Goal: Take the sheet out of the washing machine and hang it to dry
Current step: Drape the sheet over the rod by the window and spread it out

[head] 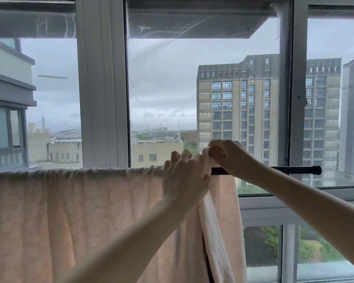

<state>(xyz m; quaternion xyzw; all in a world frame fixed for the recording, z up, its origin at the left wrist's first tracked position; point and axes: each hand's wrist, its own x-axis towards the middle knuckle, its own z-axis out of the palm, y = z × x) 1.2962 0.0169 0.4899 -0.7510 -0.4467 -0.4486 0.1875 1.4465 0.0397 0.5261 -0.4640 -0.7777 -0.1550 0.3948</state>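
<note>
The head view, the only one, looks out through a wide window (102, 88) at grey sky and tall buildings, with a dark rod (278, 169) running level across the lower middle of the frame. The sheet (70, 221), pale peach and lit from behind, is already draped over that rod and fills the lower left and lower centre of the picture, its top edge gathered in small folds along the rod from the left border to about the centre. At its right end a bunched, whiter fold hangs down toward the bottom centre. Both hands are close together at that end, just right of centre. The left hand (184, 180) lies over the top of the sheet with its fingers curled down on the cloth where it crosses the rod. The right hand (227, 158), touching or nearly touching the left, pinches a wad of the fabric with curled fingers just above the rod. To the right of the hands the rod is bare up to its capped end. The washing machine is not in view, so the taking-out appears finished, and the step in hand seems to be the hanging itself, near its close: spreading the last bunched part. The next move would likely call for drawing that gathered corner rightward along the bare stretch of rod while the left hand keeps the draped part from sliding, then smoothing the folds so the cloth hangs in an even layer.
</note>
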